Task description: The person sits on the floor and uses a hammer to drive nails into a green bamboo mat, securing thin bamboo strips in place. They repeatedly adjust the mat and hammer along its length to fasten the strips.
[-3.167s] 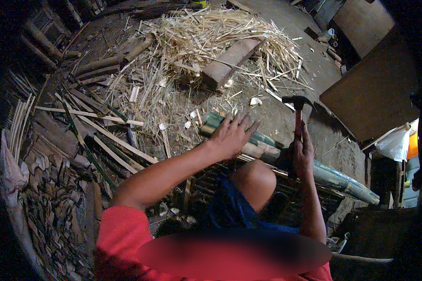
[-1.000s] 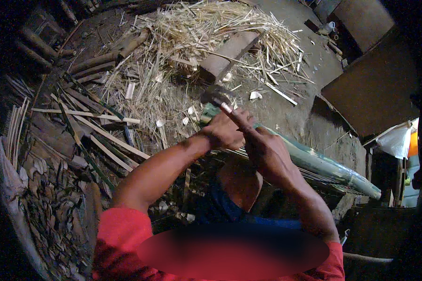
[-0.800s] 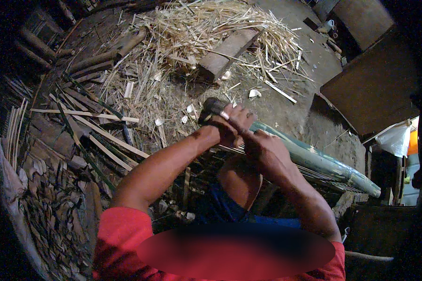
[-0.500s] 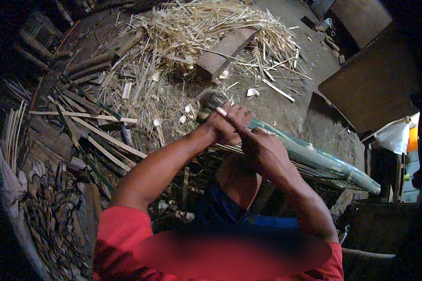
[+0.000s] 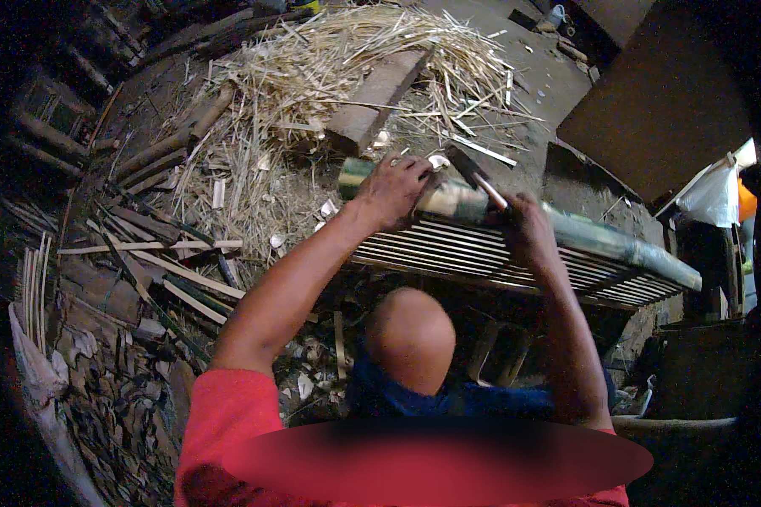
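A thick green bamboo pole [image 5: 600,230] lies crosswise in front of me, slanting from upper left to lower right. Near its left end my left hand [image 5: 395,193] is closed over it. My right hand [image 5: 528,228] is wrapped around the handle of a knife [image 5: 468,166], whose dark blade points up and left above the pole. A pale scraped-looking patch shows on the bamboo between my hands. Just under the pole is a rack of thin parallel slats [image 5: 465,253]. My bare knee [image 5: 411,338] is bent below the rack.
Beyond the pole, a wooden block [image 5: 380,101] lies on a heap of straw-like shavings [image 5: 313,68]. Split bamboo strips [image 5: 186,279] and dark scraps [image 5: 118,397] cover the left. A large brown board [image 5: 651,118] and a white plastic bag [image 5: 708,198] are at the right.
My right hand and the knife have moved right along the pole, away from my left hand. The pole's left end and more of the slatted rack now show; my knee has come into fuller view.
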`<action>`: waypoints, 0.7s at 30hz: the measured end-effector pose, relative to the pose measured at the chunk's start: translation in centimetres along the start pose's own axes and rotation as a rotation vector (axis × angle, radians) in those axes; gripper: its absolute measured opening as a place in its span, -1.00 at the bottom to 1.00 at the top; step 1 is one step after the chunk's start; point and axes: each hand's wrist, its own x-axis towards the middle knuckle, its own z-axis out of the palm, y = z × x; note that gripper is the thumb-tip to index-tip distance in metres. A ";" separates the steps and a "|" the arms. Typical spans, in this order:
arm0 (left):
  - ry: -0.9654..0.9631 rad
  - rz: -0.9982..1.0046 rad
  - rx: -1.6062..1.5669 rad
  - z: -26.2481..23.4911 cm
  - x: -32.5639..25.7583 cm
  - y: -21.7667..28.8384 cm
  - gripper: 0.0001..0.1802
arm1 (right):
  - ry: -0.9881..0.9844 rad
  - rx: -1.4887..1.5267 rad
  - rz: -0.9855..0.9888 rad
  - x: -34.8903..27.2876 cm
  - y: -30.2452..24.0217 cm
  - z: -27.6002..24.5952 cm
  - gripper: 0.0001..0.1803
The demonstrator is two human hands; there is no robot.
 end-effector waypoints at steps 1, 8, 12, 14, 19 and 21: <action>0.084 -0.009 0.130 0.9 0.5 0.5 -0.27 | 0.076 -0.072 -0.042 1.3 2.3 -0.4 -0.64; 0.355 -1.235 -0.362 15.6 -8.1 4.4 -0.08 | -0.149 -0.058 0.086 15.6 12.9 1.2 -0.54; 0.168 -1.284 -0.633 25.1 -11.5 2.3 0.17 | -0.075 -0.088 0.040 21.4 18.3 6.0 -0.50; 0.142 -1.391 -0.703 27.6 -11.7 1.2 0.17 | -0.116 -0.038 0.061 24.2 20.8 8.2 -0.49; 0.024 -1.388 -0.678 28.8 -10.8 -0.9 0.16 | -0.284 0.147 0.116 29.4 24.0 12.2 -0.45; -0.084 -1.418 -0.566 28.8 -10.3 -1.5 0.13 | -0.342 0.193 0.158 30.8 25.5 13.6 -0.42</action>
